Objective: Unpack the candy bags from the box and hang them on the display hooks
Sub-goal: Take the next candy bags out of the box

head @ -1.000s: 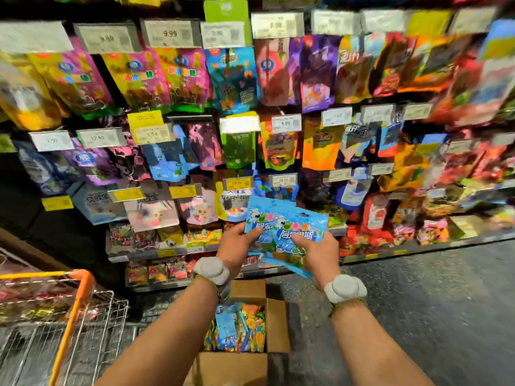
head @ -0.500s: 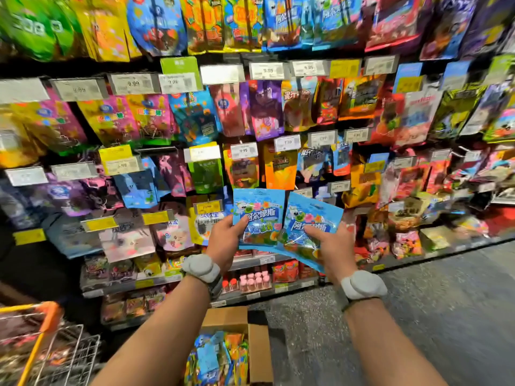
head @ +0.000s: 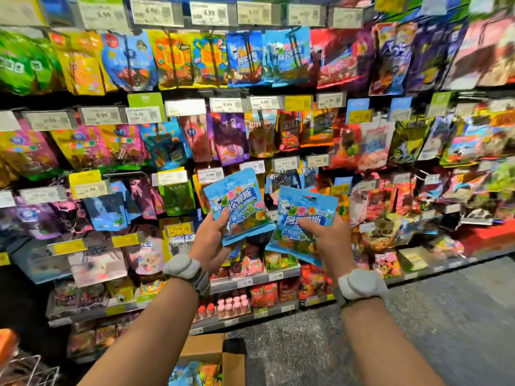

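Note:
My left hand (head: 210, 239) grips a light-blue candy bag (head: 237, 203) by its lower left corner, held upright in front of the display wall. My right hand (head: 326, 236) holds a second, matching blue candy bag (head: 305, 210), with more bag edges showing beneath it. The two bags are slightly apart. On the floor below my arms stands the open cardboard box (head: 206, 348) with colourful candy bags (head: 195, 373) inside. Matching blue bags (head: 267, 57) hang on hooks in the upper row of the display.
The display wall is packed with hanging candy bags and price tags (head: 227, 105). Low shelves (head: 250, 280) hold small packets and jars. A shopping cart (head: 19, 363) with an orange handle is at the lower left. Grey speckled floor (head: 446, 316) lies to the right.
My view has tilted upward, revealing the upper hook rows. Both hands have lifted the blue bags higher, and the two bags have moved apart. The box has slid toward the bottom edge.

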Demonstrator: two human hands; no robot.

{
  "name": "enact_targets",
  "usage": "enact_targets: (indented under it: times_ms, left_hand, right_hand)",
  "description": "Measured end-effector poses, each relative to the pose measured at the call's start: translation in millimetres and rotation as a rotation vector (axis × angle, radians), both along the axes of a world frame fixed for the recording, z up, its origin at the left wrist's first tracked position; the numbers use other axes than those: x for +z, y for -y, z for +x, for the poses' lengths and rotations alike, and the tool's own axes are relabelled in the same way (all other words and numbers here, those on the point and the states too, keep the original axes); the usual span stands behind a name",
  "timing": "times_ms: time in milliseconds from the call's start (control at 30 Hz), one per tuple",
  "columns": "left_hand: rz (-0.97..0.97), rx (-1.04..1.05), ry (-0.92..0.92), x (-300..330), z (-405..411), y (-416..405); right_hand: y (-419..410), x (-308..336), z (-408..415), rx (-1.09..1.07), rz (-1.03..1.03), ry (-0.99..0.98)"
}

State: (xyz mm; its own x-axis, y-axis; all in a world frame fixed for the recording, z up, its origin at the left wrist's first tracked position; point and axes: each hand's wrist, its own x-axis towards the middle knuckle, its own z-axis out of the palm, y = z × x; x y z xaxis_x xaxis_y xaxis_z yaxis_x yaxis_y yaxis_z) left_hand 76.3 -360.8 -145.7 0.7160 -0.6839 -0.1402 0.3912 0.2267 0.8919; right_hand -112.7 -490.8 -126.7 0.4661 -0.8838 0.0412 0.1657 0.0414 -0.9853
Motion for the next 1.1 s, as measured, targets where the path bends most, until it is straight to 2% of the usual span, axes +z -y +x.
enact_targets:
  times_ms: [200, 300, 500, 567, 700, 867, 1100]
  left_hand:
    - [-0.185, -0.117, -0.122, 23.0, -15.9, 21.8]
    - [-0.259, -0.170, -0.122, 35.5, -23.2, 29.0]
    - [-0.105, -0.110, 0.113, 52.1, -21.5, 48.7]
    - [-0.075, -0.108, 0.142, 55.7, -16.0, 55.4]
    - [-0.107, -0.156, 0.167, 67.4, -3.7, 71.4]
    - [-0.131, -0.118, 0.194, 79.8, 21.2, 94.0]
    - [-0.089, 0.002, 0.464, 108.2, 61.7, 134.7]
  right_hand:
    - [20.0, 23.0, -10.4, 0.027, -0.050, 0.031]
    - [26.4, 30.0, -9.7, 0.020, -0.066, 0.056]
    - [43.6, 41.0, 0.0, 0.035, -0.121, 0.036]
    - [51.6, 45.8, 3.8, 0.039, -0.125, 0.036]
    - [69.9, 59.6, 11.0, 0.008, -0.165, 0.043]
    - [95.3, 75.6, 29.3, -0.014, -0.229, 0.028]
    - [128.4, 104.2, 74.5, -0.087, -0.275, 0.060]
